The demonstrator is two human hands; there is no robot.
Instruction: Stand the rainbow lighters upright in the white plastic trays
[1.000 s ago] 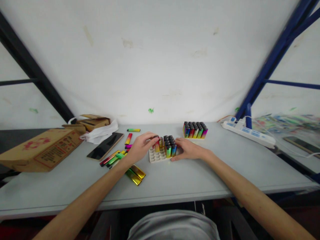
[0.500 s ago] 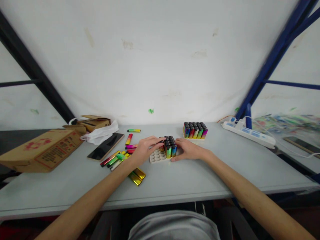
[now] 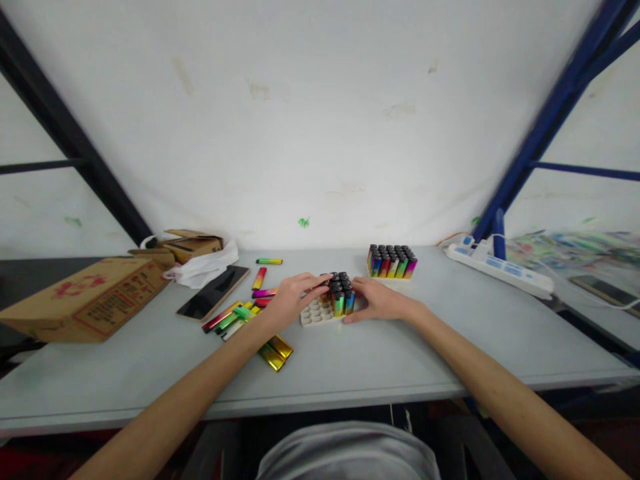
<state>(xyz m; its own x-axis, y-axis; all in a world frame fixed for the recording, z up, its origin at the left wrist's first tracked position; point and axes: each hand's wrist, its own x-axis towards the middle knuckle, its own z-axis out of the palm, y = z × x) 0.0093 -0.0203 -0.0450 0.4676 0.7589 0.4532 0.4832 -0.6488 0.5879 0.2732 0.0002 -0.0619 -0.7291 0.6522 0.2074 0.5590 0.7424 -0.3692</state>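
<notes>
A white tray with round holes (image 3: 314,319) lies on the table; its left holes show bare. Shiny coloured tubes with black tops (image 3: 343,301) stand upright in its right part. The thumb and fingers of my left hand (image 3: 295,297) are pinched around the top of one dark-topped tube (image 3: 325,288) at the left edge of the standing group; the fingers partly hide it. My right hand (image 3: 377,300) curves around the tray's right end, thumb at the front corner and fingers against the rear tubes. Loose shiny tubes (image 3: 231,320) lie in a pile by my left forearm.
A second full tray of upright tubes (image 3: 391,263) stands behind, to the right. At the left are a phone (image 3: 214,293), a white plastic bag (image 3: 205,267) and cardboard boxes (image 3: 95,297). A white power strip (image 3: 500,270) lies at the right near a blue frame post (image 3: 533,133).
The view has shifted very slightly. Both hands keep their places at the tray, and no tube has visibly moved.
</notes>
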